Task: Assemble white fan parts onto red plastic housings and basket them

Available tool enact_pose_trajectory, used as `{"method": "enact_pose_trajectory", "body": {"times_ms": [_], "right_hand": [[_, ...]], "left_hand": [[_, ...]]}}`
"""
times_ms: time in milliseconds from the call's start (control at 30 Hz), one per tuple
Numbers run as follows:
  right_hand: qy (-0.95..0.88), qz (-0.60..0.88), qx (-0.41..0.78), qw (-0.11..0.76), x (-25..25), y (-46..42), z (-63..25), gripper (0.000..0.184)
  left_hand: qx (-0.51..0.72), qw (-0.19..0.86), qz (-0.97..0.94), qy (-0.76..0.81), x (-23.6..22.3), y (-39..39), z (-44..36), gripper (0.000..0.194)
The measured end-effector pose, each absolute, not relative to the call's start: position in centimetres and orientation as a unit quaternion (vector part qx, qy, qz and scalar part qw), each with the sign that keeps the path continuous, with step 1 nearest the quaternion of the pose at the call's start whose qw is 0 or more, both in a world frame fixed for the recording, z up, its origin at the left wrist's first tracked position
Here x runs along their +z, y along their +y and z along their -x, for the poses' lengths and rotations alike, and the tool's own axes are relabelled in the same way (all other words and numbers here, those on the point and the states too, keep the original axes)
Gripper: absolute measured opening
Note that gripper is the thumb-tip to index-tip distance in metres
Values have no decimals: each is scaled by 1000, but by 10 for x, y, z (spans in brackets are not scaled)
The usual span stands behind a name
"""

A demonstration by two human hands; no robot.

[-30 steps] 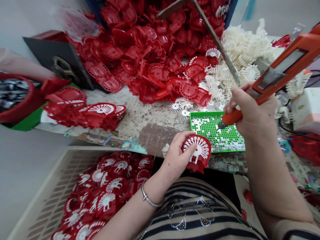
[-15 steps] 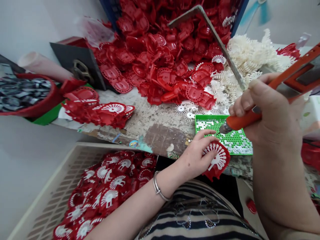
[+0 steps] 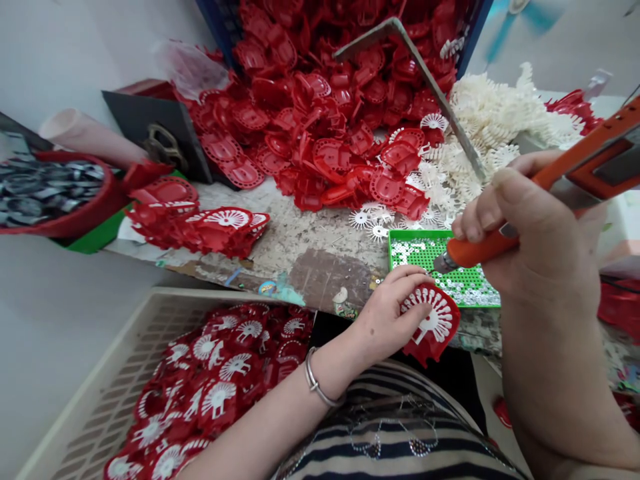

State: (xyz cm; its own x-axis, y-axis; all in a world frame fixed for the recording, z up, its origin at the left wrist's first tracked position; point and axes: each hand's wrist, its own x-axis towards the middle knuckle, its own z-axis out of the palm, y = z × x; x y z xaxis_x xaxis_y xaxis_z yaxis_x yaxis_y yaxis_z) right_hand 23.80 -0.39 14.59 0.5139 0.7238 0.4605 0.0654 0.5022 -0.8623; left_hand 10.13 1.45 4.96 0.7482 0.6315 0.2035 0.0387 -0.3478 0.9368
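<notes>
At the bench's (image 3: 305, 230) left end we see a red tub (image 3: 111, 193) of dark, shiny strips (image 3: 45, 187), with a pale pink roll (image 3: 95, 139) just behind it. Next along, a black panel (image 3: 145, 120) stands tilted, a crumpled translucent bag (image 3: 190, 70) beyond it. Along the front edge we find a round blue sticker (image 3: 267, 288). Past the back edge, rightward, we make out a turquoise-bladed fan (image 3: 507, 30); near the right end, a pale box (image 3: 623, 220).

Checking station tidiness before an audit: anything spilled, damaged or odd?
Red parts sprawl from the blue crate onto the bench, whose top looks worn and blotchy. A few white spoked pieces lie loose by the green tray. No visible damage on the piece in the left hand.
</notes>
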Motion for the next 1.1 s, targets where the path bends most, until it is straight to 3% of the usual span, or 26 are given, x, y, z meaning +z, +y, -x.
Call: {"method": "enact_pose_trajectory", "body": {"times_ms": [1100], "right_hand": [[-447, 445, 222, 743, 141, -9, -229, 21]], "left_hand": [[274, 539, -763, 227, 46, 5, -90, 31]]}}
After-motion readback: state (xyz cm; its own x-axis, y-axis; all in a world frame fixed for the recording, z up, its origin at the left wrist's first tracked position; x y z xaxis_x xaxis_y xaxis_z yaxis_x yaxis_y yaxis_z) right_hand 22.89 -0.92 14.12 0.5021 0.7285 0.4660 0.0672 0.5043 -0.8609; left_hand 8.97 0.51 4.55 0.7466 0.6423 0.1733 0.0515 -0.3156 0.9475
